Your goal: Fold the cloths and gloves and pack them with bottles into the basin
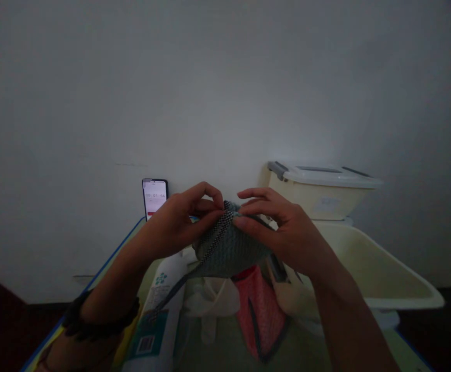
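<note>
Both hands hold up a grey-green textured cloth with a black-and-white checked trim; a narrow dark strap trails from its lower left. My left hand pinches the trim at the top edge between thumb and fingers. Close beside it, my right hand grips the same edge with its thumb in front, the upper fingers partly lifted. Below the cloth lie a red textured cloth piece with dark edging and a whitish piece with a tab. What the cloth is made into, I cannot tell.
A white bottle with a green label lies at the left of the pale green table. A phone showing a timer leans on the wall. To the right are a lidded cream box and an open cream basin.
</note>
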Tool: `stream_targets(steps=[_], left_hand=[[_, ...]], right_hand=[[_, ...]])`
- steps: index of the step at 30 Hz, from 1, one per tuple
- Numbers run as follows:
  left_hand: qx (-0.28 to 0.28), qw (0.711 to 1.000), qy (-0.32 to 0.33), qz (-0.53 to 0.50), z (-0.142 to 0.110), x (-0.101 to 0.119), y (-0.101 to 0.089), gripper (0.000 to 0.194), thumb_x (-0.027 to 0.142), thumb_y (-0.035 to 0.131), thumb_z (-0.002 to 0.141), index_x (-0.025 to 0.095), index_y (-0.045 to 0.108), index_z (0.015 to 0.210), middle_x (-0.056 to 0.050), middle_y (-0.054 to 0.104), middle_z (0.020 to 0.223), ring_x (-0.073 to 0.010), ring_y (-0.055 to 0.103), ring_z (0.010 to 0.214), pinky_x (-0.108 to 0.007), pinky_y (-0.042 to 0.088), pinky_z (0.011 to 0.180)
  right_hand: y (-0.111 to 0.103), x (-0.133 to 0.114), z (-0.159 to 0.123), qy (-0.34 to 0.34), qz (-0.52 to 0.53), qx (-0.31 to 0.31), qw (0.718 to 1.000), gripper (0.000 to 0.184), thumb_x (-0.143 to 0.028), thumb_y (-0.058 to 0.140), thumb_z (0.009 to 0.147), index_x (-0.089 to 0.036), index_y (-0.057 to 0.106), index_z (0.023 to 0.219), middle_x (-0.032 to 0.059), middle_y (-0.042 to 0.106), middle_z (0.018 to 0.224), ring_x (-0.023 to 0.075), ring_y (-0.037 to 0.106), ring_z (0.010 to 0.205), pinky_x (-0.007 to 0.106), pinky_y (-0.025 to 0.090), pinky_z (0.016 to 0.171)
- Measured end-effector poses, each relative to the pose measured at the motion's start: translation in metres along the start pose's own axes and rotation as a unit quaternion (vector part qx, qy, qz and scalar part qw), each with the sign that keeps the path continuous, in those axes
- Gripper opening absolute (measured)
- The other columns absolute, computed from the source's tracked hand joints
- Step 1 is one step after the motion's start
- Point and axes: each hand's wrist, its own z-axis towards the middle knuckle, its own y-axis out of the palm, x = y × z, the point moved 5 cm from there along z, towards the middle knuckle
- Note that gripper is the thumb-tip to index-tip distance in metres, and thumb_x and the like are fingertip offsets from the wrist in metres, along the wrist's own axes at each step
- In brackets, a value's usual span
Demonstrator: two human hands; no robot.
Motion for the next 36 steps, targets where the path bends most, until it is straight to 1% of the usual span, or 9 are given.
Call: stream_targets(steps=[3,9,14,20,23,26,30,32,36], left_hand=[[-0.018,1.000,0.007,-0.009,-0.0012,0.0009,0.0013,0.009,0.013,0.053,0.085,0.019,0.047,0.089,0.006,0.063,0.066,-0.0059,0.052,0.056,-0.014,0.040,0.052],[-0.047,0.999,-0.012,-0.020,-0.0015,-0.0004,0.0041,0.006,0.016,0.053,0.086,0.018,0.049,0.090,0.006,0.061,0.064,-0.0059,0.049,0.056,-0.014,0.038,0.052],[-0.064,0.996,-0.024,-0.051,-0.0033,-0.0003,0.0059,0.008,0.019,0.051,0.089,0.017,0.047,0.096,0.004,0.061,0.066,-0.0068,0.048,0.056,-0.015,0.035,0.048],[-0.086,0.990,-0.031,-0.106,-0.0031,-0.0005,0.0085,0.014,0.018,0.048,0.089,0.018,0.040,0.101,0.003,0.062,0.068,-0.0079,0.051,0.056,-0.016,0.039,0.049],[-0.071,0.992,-0.027,-0.099,-0.0024,0.0005,0.0067,0.013,0.017,0.048,0.089,0.018,0.041,0.099,0.004,0.061,0.065,-0.0080,0.051,0.056,-0.017,0.040,0.051],[-0.064,0.995,-0.026,-0.070,-0.0028,0.0013,0.0053,0.010,0.017,0.049,0.089,0.017,0.043,0.096,0.004,0.060,0.064,-0.0077,0.049,0.055,-0.017,0.038,0.050],[-0.074,0.997,-0.020,-0.029,-0.0037,0.0016,0.0050,0.007,0.019,0.049,0.089,0.017,0.045,0.094,0.003,0.061,0.065,-0.0078,0.048,0.056,-0.017,0.036,0.049],[-0.077,0.997,-0.021,-0.020,-0.0040,0.0014,0.0047,0.006,0.019,0.049,0.089,0.017,0.046,0.094,0.003,0.061,0.066,-0.0081,0.049,0.058,-0.017,0.037,0.050],[-0.088,0.995,-0.039,-0.018,-0.0047,0.0010,0.0044,0.007,0.023,0.048,0.091,0.017,0.050,0.092,0.001,0.061,0.073,-0.0099,0.054,0.064,-0.020,0.043,0.057]], right_hand=[[-0.0009,-0.0015,0.0008,0.003,-0.022,0.022,1.000,0.008,-0.027,0.067,0.079,-0.019,0.070,0.078,0.0049,0.064,0.107,0.0140,0.060,0.100,0.030,0.043,0.090],[-0.0031,-0.0025,0.0015,-0.006,-0.031,0.054,0.998,0.008,-0.025,0.068,0.077,-0.018,0.065,0.075,0.0048,0.064,0.100,0.0143,0.061,0.094,0.031,0.045,0.084],[-0.0023,-0.0009,0.0012,-0.001,-0.017,0.042,0.999,0.012,-0.026,0.068,0.078,-0.018,0.061,0.072,0.0050,0.063,0.097,0.0147,0.060,0.092,0.031,0.045,0.082],[-0.0004,-0.0012,0.0011,0.004,-0.011,0.025,1.000,0.012,-0.026,0.067,0.077,-0.019,0.058,0.073,0.0048,0.064,0.096,0.0148,0.060,0.089,0.030,0.046,0.080],[0.0001,-0.0016,0.0005,0.005,-0.012,0.021,1.000,0.012,-0.025,0.068,0.077,-0.019,0.058,0.074,0.0046,0.064,0.096,0.0152,0.060,0.090,0.030,0.046,0.080],[0.0015,-0.0006,-0.0001,0.018,-0.007,0.016,1.000,0.011,-0.027,0.066,0.078,-0.019,0.058,0.076,0.0037,0.065,0.094,0.0151,0.060,0.087,0.029,0.046,0.078],[0.0039,-0.0002,-0.0001,0.036,-0.017,0.002,0.999,0.011,-0.029,0.063,0.080,-0.019,0.059,0.078,-0.0007,0.064,0.077,0.0130,0.058,0.074,0.027,0.045,0.067],[0.0033,-0.0015,0.0004,0.031,-0.032,0.006,0.999,0.010,-0.028,0.063,0.080,-0.019,0.058,0.076,-0.0019,0.062,0.073,0.0121,0.057,0.071,0.026,0.043,0.065],[0.0002,-0.0022,0.0011,0.017,-0.039,0.024,0.999,0.009,-0.025,0.062,0.080,-0.019,0.057,0.076,-0.0021,0.060,0.073,0.0116,0.056,0.070,0.025,0.042,0.064]])
